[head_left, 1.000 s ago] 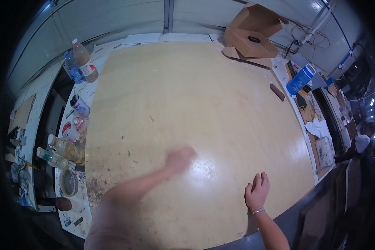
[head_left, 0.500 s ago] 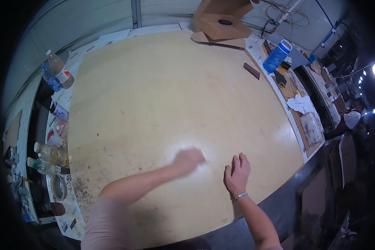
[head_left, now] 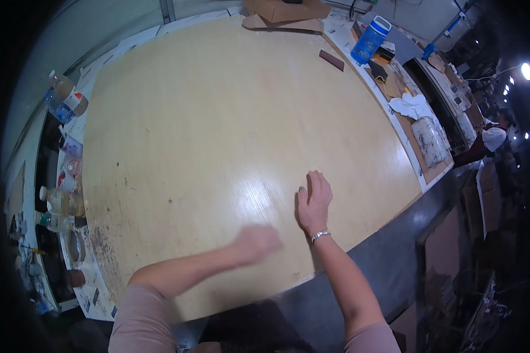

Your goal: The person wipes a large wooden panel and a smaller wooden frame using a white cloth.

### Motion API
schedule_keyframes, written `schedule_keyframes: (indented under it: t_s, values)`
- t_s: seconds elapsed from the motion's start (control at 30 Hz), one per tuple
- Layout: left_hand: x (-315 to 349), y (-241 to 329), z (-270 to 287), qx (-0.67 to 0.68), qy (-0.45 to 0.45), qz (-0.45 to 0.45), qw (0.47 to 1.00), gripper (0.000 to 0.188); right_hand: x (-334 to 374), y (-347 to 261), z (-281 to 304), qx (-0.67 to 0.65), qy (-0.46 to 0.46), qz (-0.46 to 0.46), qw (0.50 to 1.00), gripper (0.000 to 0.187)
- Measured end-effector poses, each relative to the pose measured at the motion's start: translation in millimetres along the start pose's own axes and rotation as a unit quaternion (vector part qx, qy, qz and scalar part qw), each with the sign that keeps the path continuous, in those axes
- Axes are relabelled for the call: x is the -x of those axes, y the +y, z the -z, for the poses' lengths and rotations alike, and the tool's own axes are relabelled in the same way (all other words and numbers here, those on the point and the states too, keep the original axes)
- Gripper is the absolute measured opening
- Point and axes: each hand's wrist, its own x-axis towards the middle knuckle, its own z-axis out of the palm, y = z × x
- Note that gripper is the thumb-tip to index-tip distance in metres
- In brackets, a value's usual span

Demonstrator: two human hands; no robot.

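Observation:
A large pale yellow wooden board (head_left: 218,106) lies flat before me. My left hand (head_left: 256,243) is over its near part, low to the surface and smeared by motion. Its shape looks rounded, but the blur hides the fingers and anything in them. To the right, my right hand (head_left: 315,203) rests flat on the board, open, with the fingers stretched away from me and the thumb apart. A silvery bracelet (head_left: 320,235) circles that wrist. Between and beyond the hands, light glints off the board.
Plastic bottles (head_left: 65,201) and a tape roll (head_left: 75,246) line the left edge. A brown strip (head_left: 332,60) lies at the far right, near a blue bottle (head_left: 371,40). Cardboard (head_left: 282,25) sits at the back. A white cloth (head_left: 411,106) and a wrapped block (head_left: 430,141) stand right.
The view has shifted, so the board's near edge shows more. My left hand has moved nearer to me. My right hand stays flat on the board, now farther from the near edge.

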Motion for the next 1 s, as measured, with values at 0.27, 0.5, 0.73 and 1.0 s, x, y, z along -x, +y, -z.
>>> schedule_keyframes:
  t_s: [0.27, 0.5, 0.73, 1.0]
  values:
    - [38.9, -24.1, 10.6, -0.139, 0.276, 0.28, 0.909, 0.011, 16.0, 19.1, 35.0, -0.28, 0.104, -0.139, 0.944, 0.033]
    - [20.4, 127.7, -65.8, 0.004, 0.228, 0.132, 0.965, 0.006, 212.0, 147.4, 211.7, -0.04, 0.167, -0.215, 0.961, 0.031]
    - [-28.2, 42.4, -29.8, -0.132, 0.256, 0.325, 0.901, 0.015, 576.0, 209.5, 299.7, 0.199, -0.162, -0.34, 0.905, 0.017]
    - [-65.7, 79.3, -30.5, -0.014, 0.246, 0.271, 0.931, 0.015, 685.6, 156.5, 314.5, 0.01, -0.49, -0.573, 0.656, 0.023]
